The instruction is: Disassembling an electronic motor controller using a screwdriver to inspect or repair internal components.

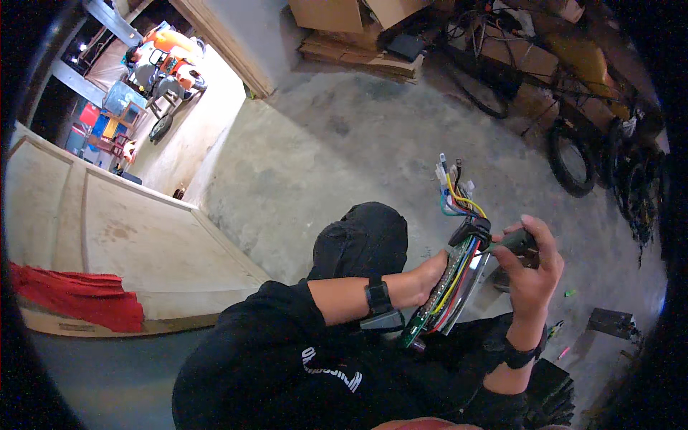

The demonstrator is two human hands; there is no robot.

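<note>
The left hand [424, 281] grips a long circuit board [446, 281] along its left edge. Coloured wires [464, 271] run beside the board to a black end piece [471, 231]; connectors [446, 180] fan out beyond it. The right hand [534, 281] holds a dark-handled tool [519, 242], probably a screwdriver, near the end piece.

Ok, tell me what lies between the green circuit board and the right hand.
In the head view: coloured wires beside the green circuit board, a silvery-grey piece past them, and the dark-handled tool that the right hand holds.
</note>
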